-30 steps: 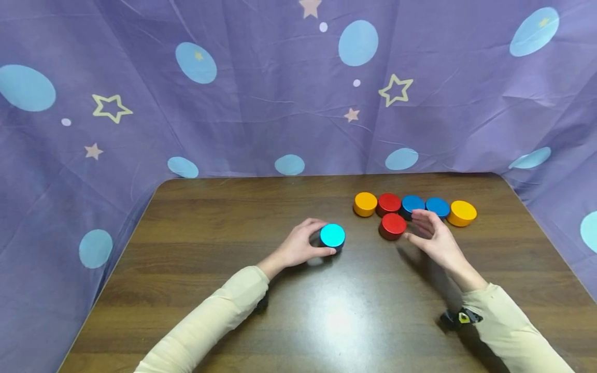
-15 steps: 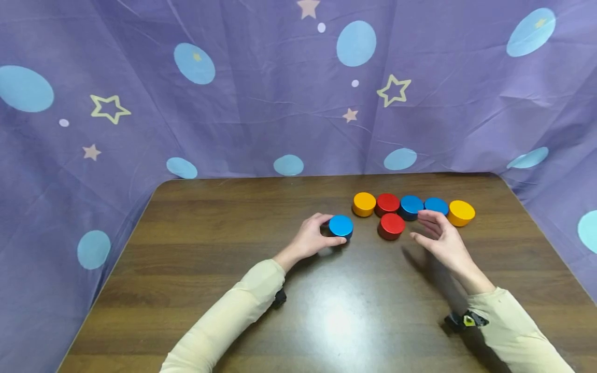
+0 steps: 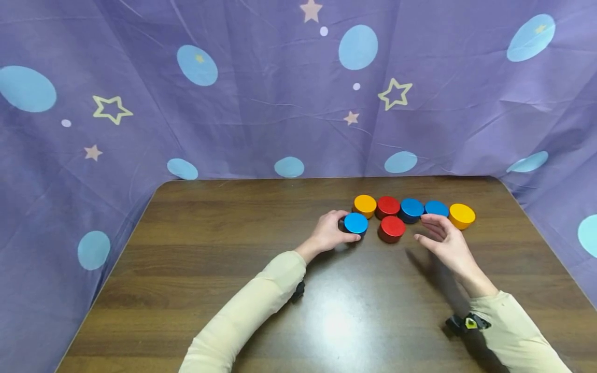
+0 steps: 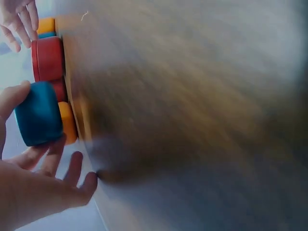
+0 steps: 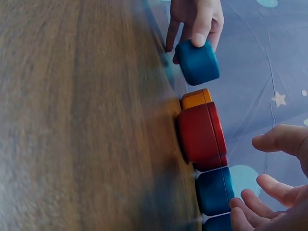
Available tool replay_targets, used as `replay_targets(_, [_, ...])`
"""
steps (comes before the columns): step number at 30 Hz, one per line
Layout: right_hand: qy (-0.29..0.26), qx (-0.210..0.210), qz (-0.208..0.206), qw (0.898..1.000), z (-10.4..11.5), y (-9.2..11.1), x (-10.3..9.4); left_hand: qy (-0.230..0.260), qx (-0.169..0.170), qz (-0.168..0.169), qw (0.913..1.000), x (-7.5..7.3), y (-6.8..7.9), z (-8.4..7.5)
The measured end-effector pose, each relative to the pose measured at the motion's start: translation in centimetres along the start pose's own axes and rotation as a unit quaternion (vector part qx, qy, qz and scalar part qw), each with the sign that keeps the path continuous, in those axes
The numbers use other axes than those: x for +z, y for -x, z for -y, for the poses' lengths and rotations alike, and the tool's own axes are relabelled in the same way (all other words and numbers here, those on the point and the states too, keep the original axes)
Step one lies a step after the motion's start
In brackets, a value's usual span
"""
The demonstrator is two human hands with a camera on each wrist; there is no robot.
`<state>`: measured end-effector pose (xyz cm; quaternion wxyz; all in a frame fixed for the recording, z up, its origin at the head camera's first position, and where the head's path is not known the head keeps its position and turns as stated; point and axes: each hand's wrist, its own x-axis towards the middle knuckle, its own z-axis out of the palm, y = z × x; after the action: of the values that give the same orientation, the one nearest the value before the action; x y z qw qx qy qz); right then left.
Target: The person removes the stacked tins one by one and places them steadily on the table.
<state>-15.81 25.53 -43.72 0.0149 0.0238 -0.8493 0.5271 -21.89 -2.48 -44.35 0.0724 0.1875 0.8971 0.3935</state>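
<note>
My left hand pinches a blue cylinder between thumb and fingers. In both wrist views this short, round block shows a gap beneath it, above the wood. Right behind it stands an orange cylinder at the left end of a row. A red cylinder sits in front of that row, to the right of the held one. My right hand hovers with thumb and fingers spread and nothing between them. Its fingertips are near two blue cylinders of the row in the right wrist view.
The row also has a second red cylinder and a yellow cylinder at its right end. All stand on a brown wooden table. A purple patterned curtain hangs behind the table's back edge.
My left hand has carried the blue cylinder right and toward the back, up to the left end of the row. My right hand has drawn slightly right, away from the front red cylinder.
</note>
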Motion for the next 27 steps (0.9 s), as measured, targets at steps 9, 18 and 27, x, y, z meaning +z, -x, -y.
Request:
replay_targets(9, [-0.037, -0.026, -0.031, 0.999, -0.6, 0.2, 0.1, -0.077, -0.065, 0.004, 0.9949, 0.8, -0.6, -1.6])
replay_targets(18, [-0.049, -0.027, -0.037, 0.998, -0.6, 0.0, 0.0, -0.117, -0.093, -0.004, 0.9888, 1.8, -1.2, -2.7])
replay_targets(27, [-0.041, -0.022, -0.032, 0.998, -0.6, 0.2, -0.2, -0.146, -0.103, -0.014, 0.9839, 2.7, -1.1, -2.9])
